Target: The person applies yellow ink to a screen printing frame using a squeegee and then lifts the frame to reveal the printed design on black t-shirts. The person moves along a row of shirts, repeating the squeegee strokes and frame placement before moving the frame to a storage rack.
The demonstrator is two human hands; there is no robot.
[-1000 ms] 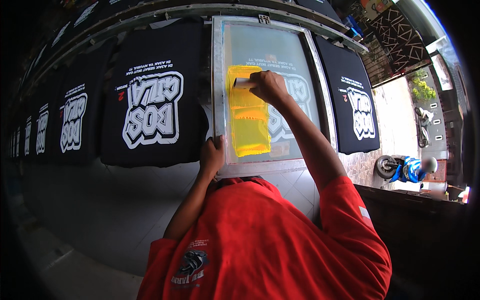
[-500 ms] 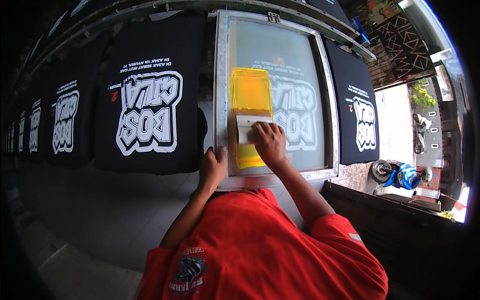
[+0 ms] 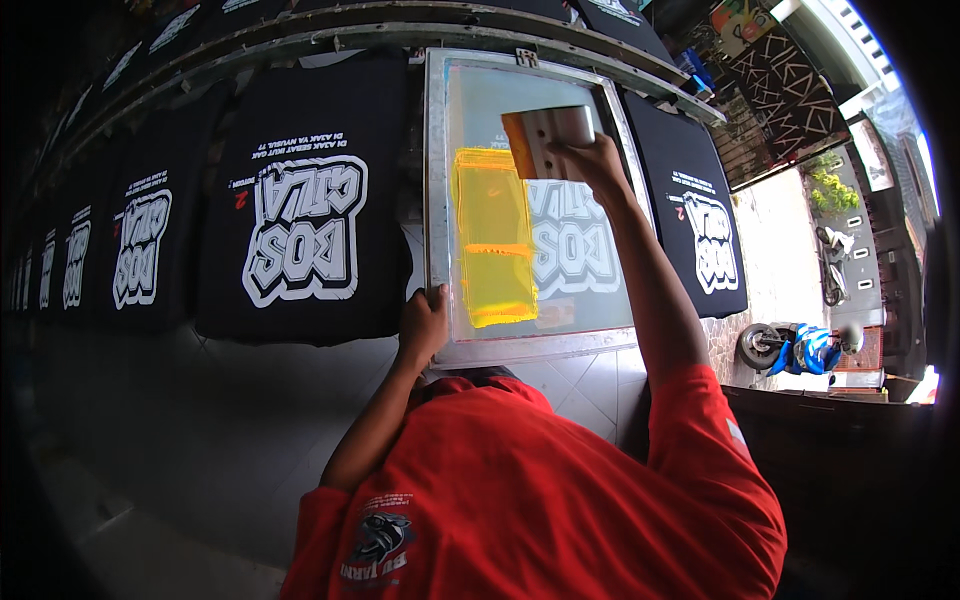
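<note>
A metal-framed printing screen (image 3: pixel 600 310) lies over a printed dark shirt, whose white design shows through the mesh. A band of yellow ink (image 3: pixel 492 280) covers the screen's left part, with a ridge across it. My right hand (image 3: pixel 595 165) grips a metal squeegee (image 3: pixel 545 125) with yellow on its edge, held over the upper part of the screen, right of the band's top end. My left hand (image 3: pixel 430 318) grips the screen frame's lower left edge, thumb showing.
Dark shirts (image 3: pixel 300 110) with white prints stand in a row either side of the screen. Metal rails (image 3: pixel 350 40) run behind them, with more shirts beyond. A blue motorbike (image 3: pixel 805 348) stands outside at the right, on paving beside a dark lattice gate (image 3: pixel 775 95).
The squeegee went from high on the ink band down toward its lower part, then rose to the upper right, off the band. My left hand stays on the frame.
</note>
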